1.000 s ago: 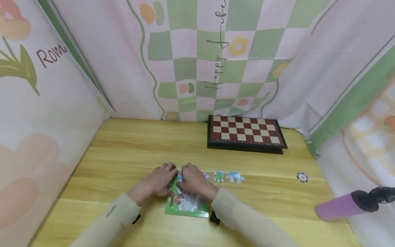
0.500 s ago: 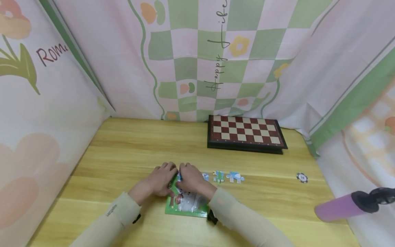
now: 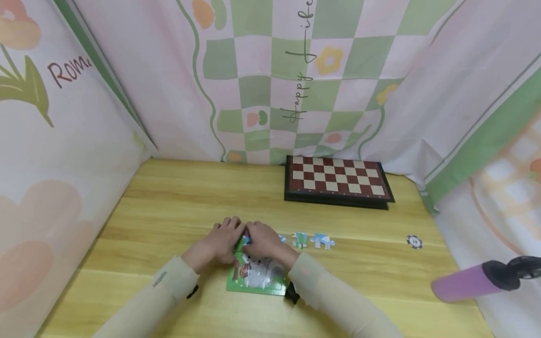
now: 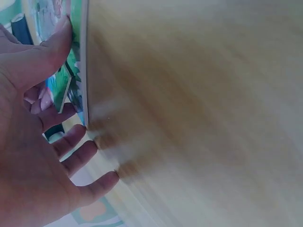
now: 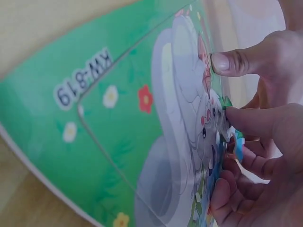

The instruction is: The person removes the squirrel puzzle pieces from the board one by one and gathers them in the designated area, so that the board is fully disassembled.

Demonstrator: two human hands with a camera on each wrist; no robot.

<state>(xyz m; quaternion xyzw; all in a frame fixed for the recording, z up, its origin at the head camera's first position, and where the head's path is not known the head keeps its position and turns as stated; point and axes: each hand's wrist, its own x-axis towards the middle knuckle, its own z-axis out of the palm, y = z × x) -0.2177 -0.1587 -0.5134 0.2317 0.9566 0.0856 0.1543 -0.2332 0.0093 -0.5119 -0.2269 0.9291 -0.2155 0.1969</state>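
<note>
A jigsaw puzzle board (image 3: 258, 276) with a green border and a grey cartoon animal lies on the table between both hands. My right hand (image 3: 265, 241) pinches a puzzle piece (image 5: 238, 145) over the board's far left part. That green and blue piece stands tilted to the board in the left wrist view. My left hand (image 3: 224, 239) steadies the board, its thumb (image 4: 59, 45) on the left border and its spread fingers (image 4: 80, 158) by the far left corner. From the head, the right hand hides most of the held piece.
Loose puzzle pieces (image 3: 322, 241) lie in a row right of the board. A folded chessboard (image 3: 336, 178) sits at the back, against the curtain. Farther right are a poker chip (image 3: 414, 241) and a purple bottle (image 3: 460, 282) with a black lid.
The left hand and forearm have shifted slightly right, closer to the right hand. The right hand stays nearly in place over the board. The head view has tilted a little.
</note>
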